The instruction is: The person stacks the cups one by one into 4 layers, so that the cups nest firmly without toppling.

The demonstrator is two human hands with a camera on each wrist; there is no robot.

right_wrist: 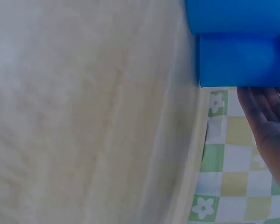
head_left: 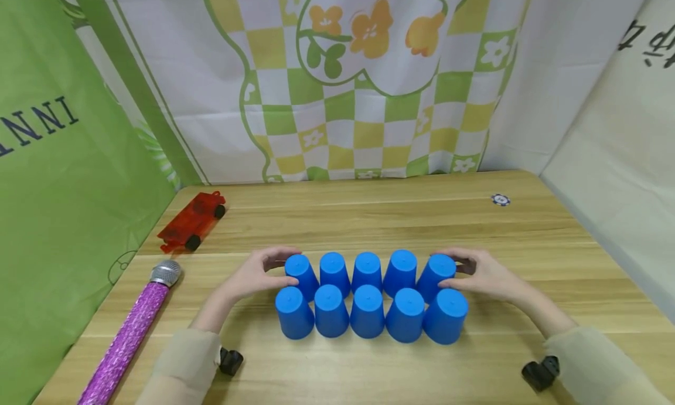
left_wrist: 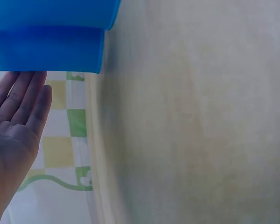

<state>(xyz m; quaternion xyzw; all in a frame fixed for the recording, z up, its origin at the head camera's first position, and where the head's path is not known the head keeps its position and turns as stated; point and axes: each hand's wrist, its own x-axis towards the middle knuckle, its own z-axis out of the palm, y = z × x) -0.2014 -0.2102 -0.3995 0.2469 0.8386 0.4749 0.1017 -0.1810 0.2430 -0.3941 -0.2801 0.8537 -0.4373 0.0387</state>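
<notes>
The left hand (head_left: 253, 275) and right hand (head_left: 484, 274) pinched the leftmost far blue cup (head_left: 303, 274) and rightmost far blue cup (head_left: 435, 272), which, judged light, stiff and slick, were best held by opposite sides.

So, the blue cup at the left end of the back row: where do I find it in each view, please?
Head: the cup is a little left of centre, beside the left hand.
Left wrist: upper left, the lower of two cups, directly above the fingers.
Right wrist: not in it.
Shared landmark: the checked cloth, visible in all three.
</notes>
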